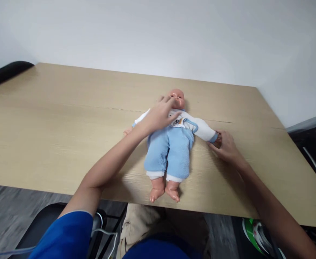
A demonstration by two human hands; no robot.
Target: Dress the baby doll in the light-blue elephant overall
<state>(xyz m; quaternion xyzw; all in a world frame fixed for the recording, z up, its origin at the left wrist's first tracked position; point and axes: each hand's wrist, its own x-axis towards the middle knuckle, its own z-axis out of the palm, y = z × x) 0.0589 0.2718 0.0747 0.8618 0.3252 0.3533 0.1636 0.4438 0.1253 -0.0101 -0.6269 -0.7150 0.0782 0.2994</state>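
Note:
A baby doll (180, 154) lies on its back on the wooden table, its head toward the wall and its bare feet near the front edge. It wears a white top with a printed front and light blue fleecy trousers with white cuffs. Over the doll's chest and shoulder is my left hand (162, 113), fingers apart, partly hiding its lower face; whether it presses on the doll I cannot tell. My right hand (226, 146) is closed round the doll's hand at the blue sleeve cuff (214, 137), and that arm is stretched out sideways.
The table (66, 144) has a seam running across it and meets a white wall (158, 36) at the back. A black chair (43, 223) stands below on the left, with a white cable beside it. Dark items and a green-and-white round object (252, 233) are at the lower right.

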